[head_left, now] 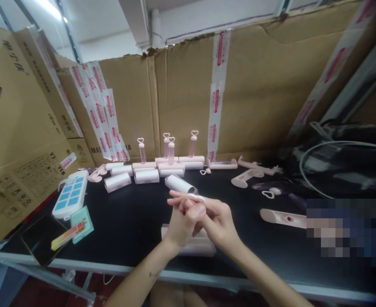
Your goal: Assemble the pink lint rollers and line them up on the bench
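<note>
My left hand (pixel 183 221) and my right hand (pixel 218 217) are pressed together above the middle of the table, fingers curled and pinching. A small white edge (pixel 196 197) shows at the right fingers, but what they hold is mostly hidden. Just beyond my fingertips a white cylinder (pixel 179 183) lies tilted, its dark open end toward me. Beneath my wrists rests a pale pink block-like part (pixel 197 249), partly covered by the hands. Farther back are several white and pink roller-like pieces (pixel 147 176), some with upright pink stems topped by a heart-shaped loop (pixel 194 134).
Loose pink brackets (pixel 247 177) and a long pink part (pixel 282 217) lie at right, near a blurred-out patch and dark plastic bags (pixel 351 157). On the left are a power strip (pixel 71 196), a phone (pixel 42 238) and a teal card (pixel 85 226). Cardboard walls (pixel 181 98) enclose the table.
</note>
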### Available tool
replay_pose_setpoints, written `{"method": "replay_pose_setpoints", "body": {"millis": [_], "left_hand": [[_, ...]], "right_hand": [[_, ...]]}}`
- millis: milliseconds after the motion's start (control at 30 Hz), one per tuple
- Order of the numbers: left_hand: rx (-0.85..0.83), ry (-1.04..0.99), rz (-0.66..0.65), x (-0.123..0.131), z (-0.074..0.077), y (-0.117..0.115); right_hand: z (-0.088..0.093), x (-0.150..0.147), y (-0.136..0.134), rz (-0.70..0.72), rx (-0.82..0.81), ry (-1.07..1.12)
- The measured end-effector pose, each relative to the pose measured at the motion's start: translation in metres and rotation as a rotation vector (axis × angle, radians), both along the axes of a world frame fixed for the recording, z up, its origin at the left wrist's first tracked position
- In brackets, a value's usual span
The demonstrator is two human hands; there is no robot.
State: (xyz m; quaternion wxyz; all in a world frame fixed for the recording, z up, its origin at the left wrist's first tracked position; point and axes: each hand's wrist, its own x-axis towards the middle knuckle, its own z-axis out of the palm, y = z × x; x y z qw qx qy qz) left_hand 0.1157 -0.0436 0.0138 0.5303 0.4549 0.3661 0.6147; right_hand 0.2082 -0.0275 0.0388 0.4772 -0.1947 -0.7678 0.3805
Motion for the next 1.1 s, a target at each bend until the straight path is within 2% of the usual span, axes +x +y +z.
{"method": "replay_pose_setpoints", "body": {"millis": [133, 300, 367, 433, 533, 633, 767, 900, 1033, 1100], "left_hand": [[-0.031, 0.061, -0.019, -0.001, 0.0, -0.004], [-0.006, 0.015, -0.052, -0.003, -0.005, -0.003], [0.013, -0.025, -0.064, -0.004, -0.008, 0.0], [0.022, -0.073, -0.073, -0.005, -0.011, 0.002], [0.034, -0.133, -0.13, -0.005, -0.011, 0.005], [0.045, -0.097, -0.233, -0.006, -0.011, 0.006], [0.086, -0.107, -0.317, -0.007, -0.014, 0.009], [0.137, -0.184, -0.312, -0.005, -0.02, 0.011], [0.174, -0.175, -0.299, -0.004, -0.027, 0.013], [0.183, -0.144, -0.263, -0.004, -0.029, 0.013]], "right_hand": [[0.001, 0.003, -0.006, -0.003, 0.019, -0.004], [-0.001, 0.004, -0.009, 0.022, -0.005, 0.004], [-0.003, 0.002, -0.008, 0.006, -0.078, 0.031], [-0.001, 0.002, -0.006, 0.019, -0.219, 0.016], [0.013, 0.004, 0.0, 0.143, -0.38, -0.126], [0.036, 0.007, 0.006, 0.252, -0.301, -0.315], [0.054, 0.003, 0.009, 0.274, -0.12, -0.471], [0.047, -0.004, 0.016, 0.272, -0.054, -0.536], [0.04, -0.004, 0.026, 0.426, -0.071, -0.551], [0.04, -0.003, 0.029, 0.427, -0.019, -0.539]]}}
